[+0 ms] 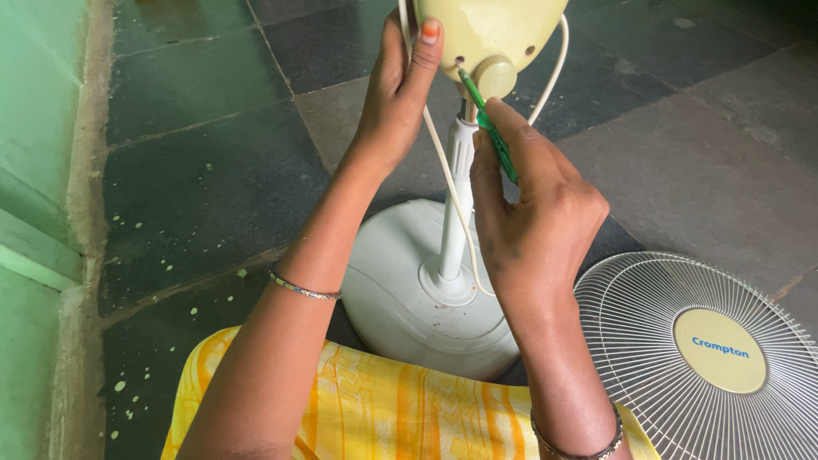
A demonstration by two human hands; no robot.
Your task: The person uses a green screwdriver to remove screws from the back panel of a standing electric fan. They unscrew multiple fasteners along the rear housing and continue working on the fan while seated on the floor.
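I see left hand [400, 89] wrapped on side of cream fan motor housing [490, 30], thumb up on its shell. I see right hand [532, 213] closed tight on green screwdriver [488, 128]. Tip touches housing just beside round knob [496, 77]. Housing sits at top of view, on white pole [456, 196]. Pole stands upright in round white base [400, 290] on dark stone floor [204, 170]. White cord [447, 183] hangs by pole. Wire fan guard [699, 358] lies flat on floor, near right arm. Yellow cloth [383, 409] at bottom.

Green screwdriver [490, 128], cream motor housing [486, 30], white base [400, 281], yellow-orange patterned cloth [383, 409].
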